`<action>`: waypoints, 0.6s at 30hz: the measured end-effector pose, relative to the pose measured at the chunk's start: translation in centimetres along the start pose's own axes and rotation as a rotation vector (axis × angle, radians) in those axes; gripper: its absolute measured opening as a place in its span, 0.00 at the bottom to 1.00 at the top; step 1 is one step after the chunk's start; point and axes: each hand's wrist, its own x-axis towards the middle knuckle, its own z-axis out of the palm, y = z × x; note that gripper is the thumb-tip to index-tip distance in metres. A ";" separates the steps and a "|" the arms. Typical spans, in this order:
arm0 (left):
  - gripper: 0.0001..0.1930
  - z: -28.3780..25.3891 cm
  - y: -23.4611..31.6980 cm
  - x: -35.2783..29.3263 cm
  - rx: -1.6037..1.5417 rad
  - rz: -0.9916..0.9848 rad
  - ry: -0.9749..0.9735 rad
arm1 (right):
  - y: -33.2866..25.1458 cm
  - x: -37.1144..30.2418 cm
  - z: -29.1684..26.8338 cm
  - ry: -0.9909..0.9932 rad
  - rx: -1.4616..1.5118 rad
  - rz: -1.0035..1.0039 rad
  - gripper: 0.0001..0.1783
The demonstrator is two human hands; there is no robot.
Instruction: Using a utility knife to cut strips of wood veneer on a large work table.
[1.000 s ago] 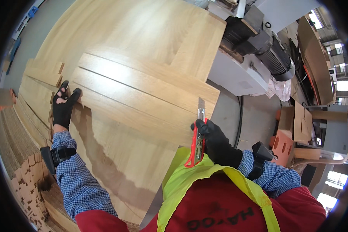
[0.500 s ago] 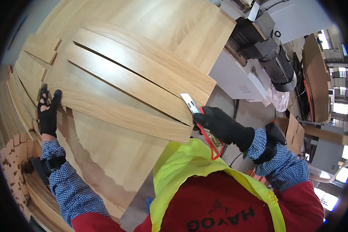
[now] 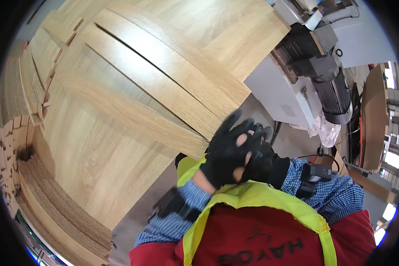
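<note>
My left hand [image 3: 229, 153], in a black glove with holes, lies across my right hand [image 3: 268, 166], also black-gloved, at the near right ends of the boards. The left fingers are stretched out. The left hand hides the right fingers and whatever they may hold; the utility knife with the red cord is out of sight. Beside my hands ends the nearest narrow wood-grain board [image 3: 137, 115], blurred. Beyond it lie a second narrow board [image 3: 150, 84] and a third board [image 3: 173, 64] with dark gaps between them, all on a broad wood-grain panel [image 3: 115, 164].
Stacks of cut boards [image 3: 57, 199] stand along the left side, with smaller offcuts [image 3: 46, 53] at the far left. At the right, a dark motor [image 3: 332, 95] sits beside a grey machine housing [image 3: 279, 93]. A brown sheet [image 3: 373, 119] leans further right.
My left hand has come from the boards' far left end across to my right hand. The knife has gone out of sight. The nearest board has shifted slightly left and the view has turned.
</note>
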 end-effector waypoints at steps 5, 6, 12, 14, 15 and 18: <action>0.21 1.0 -0.1 -0.5 -0.067 -0.104 0.004 | 1.7 1.2 -1.0 0.041 -0.323 -0.566 0.12; 0.19 1.3 -0.5 -0.5 -0.074 -0.114 0.009 | -0.1 0.9 -1.4 -0.034 -0.649 -0.179 0.12; 0.19 2.2 -2.1 -2.3 0.040 -0.077 -0.011 | 0.9 2.6 -3.1 -0.328 -0.887 -0.280 0.11; 0.19 2.1 -1.8 -1.8 0.029 -0.070 0.047 | 0.7 2.0 -2.7 -0.271 -0.812 -0.297 0.12; 0.18 1.9 -1.5 -1.3 0.015 -0.062 0.098 | 0.8 1.7 -2.4 -0.208 -0.733 -0.313 0.13; 0.15 0.8 0.9 0.9 -0.202 -0.068 0.172 | 1.2 -0.4 -3.5 -0.057 0.036 0.125 0.15</action>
